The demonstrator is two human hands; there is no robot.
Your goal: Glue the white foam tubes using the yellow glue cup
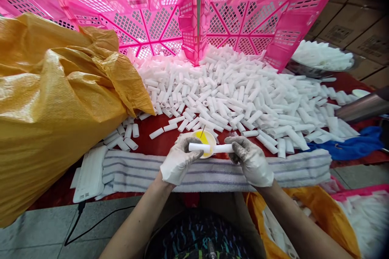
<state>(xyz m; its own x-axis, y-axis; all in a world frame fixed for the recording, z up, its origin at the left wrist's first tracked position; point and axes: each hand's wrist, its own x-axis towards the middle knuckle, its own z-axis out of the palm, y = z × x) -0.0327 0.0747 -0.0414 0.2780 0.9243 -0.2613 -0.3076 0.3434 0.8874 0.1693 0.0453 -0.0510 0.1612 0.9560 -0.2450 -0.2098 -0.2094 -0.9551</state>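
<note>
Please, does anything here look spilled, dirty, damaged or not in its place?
The white tubes lie in a jumbled heap across the red table, before pink baskets that appear stood on their sides; it could pass for a spill. The left-hand glove and right-hand glove have grey smudges. Nothing looks clearly broken.

Pink crates [278, 44] stand on edge at the back of a red tabletop [153, 144]. A yellow sack [60, 105] bulges at left, beside a corded white device [89, 178]; a striped towel [130, 176] lines the near edge, a blue cloth [354, 145] lies at right, cardboard boxes [363, 34] beyond.
</note>
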